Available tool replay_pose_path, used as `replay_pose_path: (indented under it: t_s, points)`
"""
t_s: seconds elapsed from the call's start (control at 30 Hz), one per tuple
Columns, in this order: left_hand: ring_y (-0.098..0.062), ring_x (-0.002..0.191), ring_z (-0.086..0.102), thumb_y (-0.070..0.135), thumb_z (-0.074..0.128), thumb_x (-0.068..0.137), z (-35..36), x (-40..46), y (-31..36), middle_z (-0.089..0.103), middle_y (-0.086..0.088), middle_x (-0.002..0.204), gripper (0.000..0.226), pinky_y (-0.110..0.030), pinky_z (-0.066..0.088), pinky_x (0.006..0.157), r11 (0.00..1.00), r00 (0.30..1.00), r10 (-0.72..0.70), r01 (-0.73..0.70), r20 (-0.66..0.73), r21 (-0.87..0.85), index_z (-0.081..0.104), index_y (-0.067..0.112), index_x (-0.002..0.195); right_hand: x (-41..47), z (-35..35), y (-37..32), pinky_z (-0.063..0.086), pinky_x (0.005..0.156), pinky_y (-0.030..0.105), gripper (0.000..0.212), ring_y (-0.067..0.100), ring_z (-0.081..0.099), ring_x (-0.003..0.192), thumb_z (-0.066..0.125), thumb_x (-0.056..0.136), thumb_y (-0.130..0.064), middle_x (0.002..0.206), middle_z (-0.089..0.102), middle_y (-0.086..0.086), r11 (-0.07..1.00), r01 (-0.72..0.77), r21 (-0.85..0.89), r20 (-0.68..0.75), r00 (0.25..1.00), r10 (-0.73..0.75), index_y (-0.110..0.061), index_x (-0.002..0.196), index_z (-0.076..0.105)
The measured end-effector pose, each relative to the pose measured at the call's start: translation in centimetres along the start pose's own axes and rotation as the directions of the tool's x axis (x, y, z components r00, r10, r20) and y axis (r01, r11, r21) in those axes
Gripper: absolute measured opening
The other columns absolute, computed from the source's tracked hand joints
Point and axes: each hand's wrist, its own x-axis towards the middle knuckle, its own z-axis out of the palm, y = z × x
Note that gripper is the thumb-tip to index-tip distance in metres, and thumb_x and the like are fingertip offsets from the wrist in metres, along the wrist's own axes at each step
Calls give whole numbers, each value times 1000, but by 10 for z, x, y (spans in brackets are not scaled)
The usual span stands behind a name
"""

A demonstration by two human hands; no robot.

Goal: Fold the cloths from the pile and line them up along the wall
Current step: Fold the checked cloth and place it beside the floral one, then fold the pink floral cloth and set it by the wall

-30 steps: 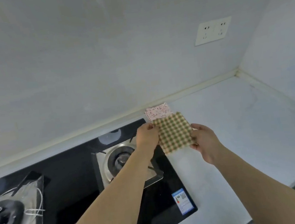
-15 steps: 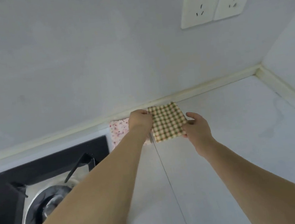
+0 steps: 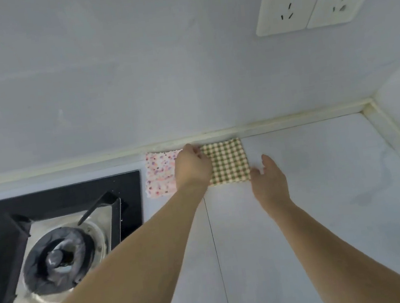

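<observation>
— Where are we? On the tabletop (image 3: 324, 186), two folded cloths lie against the wall (image 3: 135, 83): the speckled cloth (image 3: 160, 172) and, touching it, the checked cloth (image 3: 229, 161).

— Our left hand (image 3: 192, 168) pinches the checked one's far corner; the right hand (image 3: 269, 180) rests open at its near corner. No pile in sight, so what's left we can't tell.
</observation>
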Motion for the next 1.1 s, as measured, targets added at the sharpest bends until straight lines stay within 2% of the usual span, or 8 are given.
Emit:
replay_pose_path:
  t_s: [0.17,0.27,0.4,0.6,0.73,0.87,0.97,1.1]
  points:
    - [-27,102,55,16,41,98,-26,-65,-36,58,-8,108,24,-33,44,79,969,982,155,-173,111,178,57,8,114,-73,-5,-15,33,104,27,43,23,44,130,48,97,-14,139,49,11,967,191,-171,-31,979,-199,-4,138,43]
    - [-23,124,45,20,39,101,-54,-88,-55,48,-5,137,37,-34,41,96,900,946,275,-317,174,300,47,11,136,-112,8,-24,30,108,27,46,22,41,133,50,96,-14,142,46,9,938,275,-210,24,961,-277,-6,140,40]
    - [-21,127,39,20,38,102,-101,-97,-76,45,-4,138,37,-32,39,100,779,878,426,-478,218,405,44,10,137,-144,27,-42,30,106,26,48,21,38,134,49,97,-15,145,41,8,926,304,-223,79,953,-293,-8,142,36]
    - [-26,123,42,18,42,101,-180,-96,-111,51,-7,132,33,-35,38,103,765,864,479,-497,155,408,50,7,131,-181,73,-88,31,100,22,48,20,41,131,49,96,-16,142,42,6,878,411,-245,117,912,-394,-11,142,37]
    - [-22,132,37,24,38,103,-246,-93,-145,44,-3,143,40,-35,36,109,760,868,477,-487,141,430,41,13,141,-218,123,-123,28,103,22,49,18,37,135,48,96,-16,147,39,4,856,449,-257,166,893,-419,-12,144,36]
    - [-20,137,32,25,38,103,-323,-87,-189,40,-3,147,42,-34,34,110,781,882,460,-456,99,426,39,13,143,-264,190,-158,31,107,27,49,17,38,134,47,96,-17,147,39,2,846,469,-254,184,882,-434,-15,144,36]
    - [-18,139,30,26,37,104,-379,-84,-218,39,-2,148,43,-32,32,113,750,860,489,-501,147,432,37,13,144,-304,241,-183,34,108,31,50,17,38,135,49,96,-16,148,38,0,848,465,-252,207,882,-423,-19,143,36]
    - [-18,130,38,24,39,102,-439,-75,-254,46,-1,138,34,-31,37,107,774,871,482,-475,98,418,46,13,134,-346,289,-211,40,104,32,47,17,45,130,51,96,-20,147,40,-1,843,464,-272,214,884,-417,-21,142,38]
